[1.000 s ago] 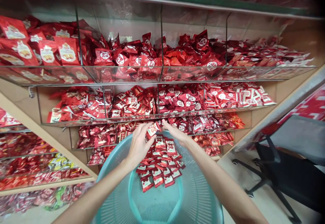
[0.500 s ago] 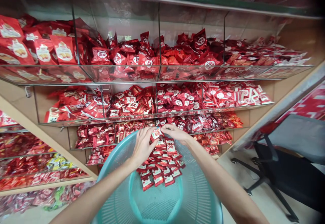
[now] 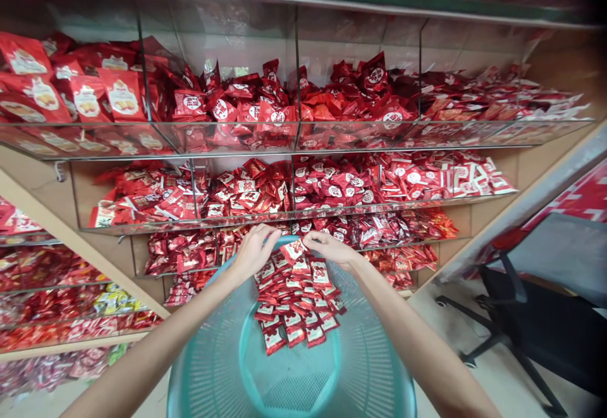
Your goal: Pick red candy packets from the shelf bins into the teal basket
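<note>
A small red-and-white snack packet (image 3: 294, 250) is pinched at its right corner by my right hand (image 3: 329, 247), above the far side of a teal plastic basket (image 3: 370, 348). Close to the far left part of the rim is my left hand (image 3: 256, 250). Its fingers are loosely bent and apart from that packet, with nothing visible in them. Below both hands, a pile of matching red packets (image 3: 301, 298) rests on the basket's sloping far wall and reaches down to its mesh bottom (image 3: 294, 393).
Glass-fronted shelves (image 3: 294, 140) stand ahead, with red packets (image 3: 246, 190) sorted in divided bins. More stocked shelves (image 3: 52, 269) angle away at the left beyond a wooden panel (image 3: 95, 263). A black office chair (image 3: 545, 323) stands on the floor at the right.
My left hand has let go of the packet and moved left, toward the basket rim. My right hand stays nearly in place with the packet.
</note>
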Demonstrator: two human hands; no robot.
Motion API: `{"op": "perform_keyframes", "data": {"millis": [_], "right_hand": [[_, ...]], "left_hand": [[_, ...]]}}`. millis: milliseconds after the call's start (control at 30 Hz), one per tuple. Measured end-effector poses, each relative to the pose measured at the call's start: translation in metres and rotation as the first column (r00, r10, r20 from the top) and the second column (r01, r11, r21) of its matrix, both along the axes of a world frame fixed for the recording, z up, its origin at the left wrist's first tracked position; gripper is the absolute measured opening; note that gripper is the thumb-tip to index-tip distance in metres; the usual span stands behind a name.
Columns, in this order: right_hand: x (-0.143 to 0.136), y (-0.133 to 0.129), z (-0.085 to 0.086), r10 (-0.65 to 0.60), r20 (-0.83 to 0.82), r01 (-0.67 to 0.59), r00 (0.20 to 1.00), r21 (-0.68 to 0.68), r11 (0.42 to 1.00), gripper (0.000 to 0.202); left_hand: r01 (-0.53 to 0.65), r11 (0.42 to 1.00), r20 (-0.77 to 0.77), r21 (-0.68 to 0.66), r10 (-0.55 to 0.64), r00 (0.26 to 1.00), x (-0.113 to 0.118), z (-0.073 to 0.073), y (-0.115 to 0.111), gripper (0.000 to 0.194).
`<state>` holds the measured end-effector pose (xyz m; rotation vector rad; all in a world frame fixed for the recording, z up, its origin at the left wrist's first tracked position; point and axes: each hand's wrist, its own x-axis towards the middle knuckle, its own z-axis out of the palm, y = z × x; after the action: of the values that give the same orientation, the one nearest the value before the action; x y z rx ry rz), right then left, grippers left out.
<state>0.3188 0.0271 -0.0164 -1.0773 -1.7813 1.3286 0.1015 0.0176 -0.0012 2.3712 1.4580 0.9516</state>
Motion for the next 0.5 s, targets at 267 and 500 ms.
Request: {"op": "perform_keyframes", "data": {"millis": [267, 500], "right_hand": [[-0.003, 0.001, -0.004, 0.025, -0.006, -0.025, 1.0, -0.025, 0.999, 0.036], [-0.002, 0.009, -0.008, -0.036, -0.065, 0.036, 0.997, -0.006, 0.999, 0.037]], "left_hand": [[-0.123, 0.953, -0.084, -0.276, 0.104, 0.991, -0.003, -0.015, 0.019, 0.042], [-0.253, 0.917, -0.156, -0.308, 0.213, 0.964, 0.001, -0.015, 0.011, 0.032]]}}
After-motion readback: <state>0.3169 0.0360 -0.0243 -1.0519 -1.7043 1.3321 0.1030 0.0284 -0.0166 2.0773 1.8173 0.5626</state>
